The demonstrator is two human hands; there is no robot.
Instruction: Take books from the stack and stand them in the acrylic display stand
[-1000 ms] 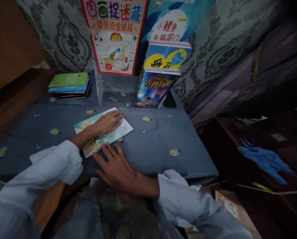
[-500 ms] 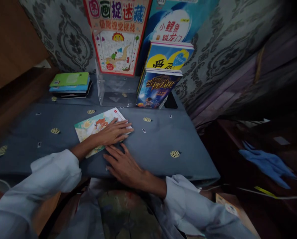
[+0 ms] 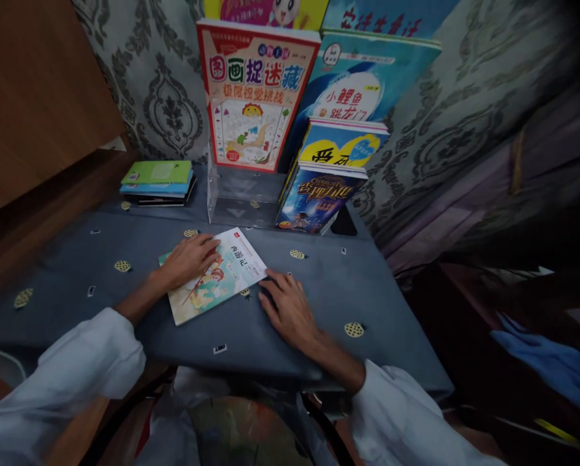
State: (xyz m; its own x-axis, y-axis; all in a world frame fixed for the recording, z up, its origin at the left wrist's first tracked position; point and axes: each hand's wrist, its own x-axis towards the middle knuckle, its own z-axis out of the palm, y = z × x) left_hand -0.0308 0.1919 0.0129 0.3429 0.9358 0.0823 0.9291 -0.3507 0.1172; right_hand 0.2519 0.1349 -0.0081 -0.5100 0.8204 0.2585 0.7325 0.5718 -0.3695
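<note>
A thin children's book [image 3: 236, 275] with a white and pale green illustrated cover lies flat and slanted on the table. My left hand [image 3: 189, 260] rests on its upper left part, palm down with the fingers stretched out, hiding some of the cover. At the book's right corner is my right hand [image 3: 290, 309]. Its fingers are spread over the cloth, and the fingertips reach the corner or lie just beside it. Neither hand grasps anything.
A dark blue patterned tablecloth [image 3: 144, 294] covers the table. Behind the book stands a clear display rack [image 3: 244, 191] bearing a red-bordered book [image 3: 254, 129] and a dark blue book [image 3: 314, 197] among several others. A book stack [image 3: 156, 181] sits back left, a black object [image 3: 343, 223] back right.
My left hand has slid back left across the cover, uncovering its title side. My right hand has moved right and forward to the book's right corner. The view has shifted slightly.
</note>
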